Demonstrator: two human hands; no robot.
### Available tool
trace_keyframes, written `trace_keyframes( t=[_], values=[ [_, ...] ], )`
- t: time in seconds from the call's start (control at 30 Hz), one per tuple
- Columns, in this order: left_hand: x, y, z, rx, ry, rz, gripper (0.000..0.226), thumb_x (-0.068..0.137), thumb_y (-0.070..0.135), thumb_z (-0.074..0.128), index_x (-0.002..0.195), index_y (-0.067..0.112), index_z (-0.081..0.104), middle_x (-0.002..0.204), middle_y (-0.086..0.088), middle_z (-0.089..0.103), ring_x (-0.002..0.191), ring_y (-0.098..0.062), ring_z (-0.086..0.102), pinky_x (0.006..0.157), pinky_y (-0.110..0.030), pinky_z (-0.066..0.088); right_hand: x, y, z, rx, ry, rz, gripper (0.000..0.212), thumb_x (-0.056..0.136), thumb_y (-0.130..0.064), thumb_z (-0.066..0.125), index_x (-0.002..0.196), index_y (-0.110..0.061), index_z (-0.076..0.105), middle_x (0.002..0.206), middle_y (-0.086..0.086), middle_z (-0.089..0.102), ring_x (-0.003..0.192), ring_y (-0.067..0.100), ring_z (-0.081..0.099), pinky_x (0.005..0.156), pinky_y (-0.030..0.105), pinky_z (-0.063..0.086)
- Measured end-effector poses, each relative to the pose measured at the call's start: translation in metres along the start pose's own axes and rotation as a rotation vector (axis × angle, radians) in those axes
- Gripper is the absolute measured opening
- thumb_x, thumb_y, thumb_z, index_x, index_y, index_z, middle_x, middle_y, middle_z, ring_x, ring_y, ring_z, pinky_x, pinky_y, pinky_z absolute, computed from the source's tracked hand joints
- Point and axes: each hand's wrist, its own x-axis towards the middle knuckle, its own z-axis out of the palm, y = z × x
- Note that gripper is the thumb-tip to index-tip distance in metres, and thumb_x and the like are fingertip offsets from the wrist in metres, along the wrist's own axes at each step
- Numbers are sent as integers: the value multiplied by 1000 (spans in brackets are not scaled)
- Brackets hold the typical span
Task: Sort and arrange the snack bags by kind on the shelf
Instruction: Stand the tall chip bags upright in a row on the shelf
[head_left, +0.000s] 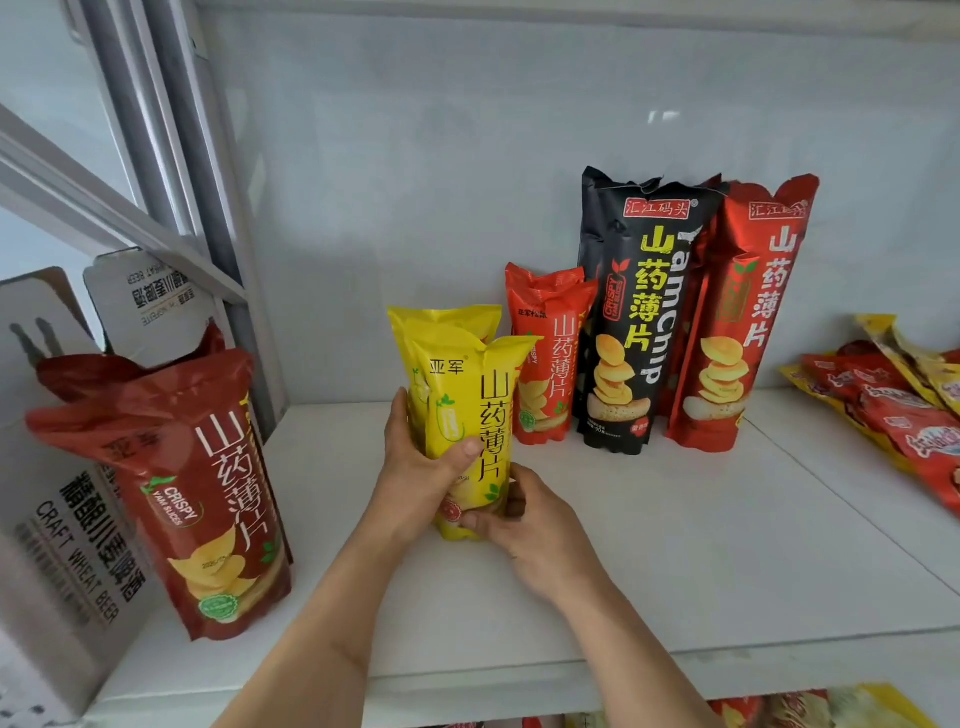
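Yellow bags (462, 410) — two of them, upright on the white shelf (675, 545) just left of the small red bags (545, 358) — sit clamped between my hands, left hand (415, 473) wrapped round the middle, right hand (519, 519) closed at the base. They look light, puffy and slick, with brittle chips inside — so I'd hold low and gently, not squeeze.

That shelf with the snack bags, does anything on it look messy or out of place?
Yes. At the right edge, flat red and yellow packets lie in a slanting heap, while the other bags stand upright. A dark red bag stands apart at the left, against a beer carton.
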Motion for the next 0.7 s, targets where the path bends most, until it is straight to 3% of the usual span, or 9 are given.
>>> trace_keyframes(
  t=[0.07, 0.17, 0.27, 0.37, 0.5, 0.63, 0.7],
  values=[
    [8, -3, -2, 6, -42, -5, 127, 39, 69, 82, 147, 43, 21, 135, 17, 48, 118, -2, 57, 79, -10, 51, 7, 1, -1, -5, 8, 1, 46, 75, -32, 84, 97, -53, 50, 109, -16, 69, 104, 5, 65, 93, 30, 53],
    [23, -10, -1, 19, -79, -30, 131, 31, 84, 80, 141, 45, 20, 135, 14, 52, 121, -8, 60, 87, -21, 55, 18, 3, -1, -13, 21, -5, 42, 77, -34, 82, 98, -51, 49, 109, -15, 67, 104, 7, 64, 91, 30, 53],
    [37, -14, -1, 39, -107, -42, 135, 37, 82, 82, 148, 38, 21, 142, 4, 53, 123, -12, 61, 92, -30, 56, 30, 3, -1, -23, 39, -18, 42, 77, -39, 79, 108, -47, 52, 113, -13, 67, 105, 8, 63, 91, 34, 53],
    [54, -20, -3, 48, -126, -75, 139, 39, 80, 83, 153, 35, 18, 145, 1, 52, 123, -13, 61, 89, -28, 57, 45, 5, 1, -36, 57, -29, 49, 78, -41, 77, 121, -42, 54, 117, -13, 67, 106, 10, 63, 92, 37, 53],
    [72, -27, -4, 37, -139, -101, 136, 44, 76, 85, 155, 38, 17, 148, 0, 50, 126, -18, 60, 101, -43, 54, 57, 5, 5, -53, 86, -17, 53, 81, -38, 76, 128, -38, 52, 121, -11, 65, 111, 13, 61, 94, 37, 51],
    [90, -36, -5, 28, -135, -87, 135, 43, 79, 83, 154, 34, 21, 146, 0, 52, 126, -17, 60, 100, -42, 54, 72, 6, 11, -80, 127, -8, 57, 80, -39, 77, 131, -36, 51, 124, -12, 64, 113, 12, 60, 95, 37, 50],
    [96, -38, -6, 27, -131, -77, 137, 39, 83, 80, 154, 34, 22, 145, 0, 52, 125, -14, 59, 97, -35, 56, 79, 4, 15, -91, 152, 6, 58, 80, -39, 77, 132, -36, 51, 125, -13, 64, 114, 12, 59, 96, 37, 50]
  ],
)
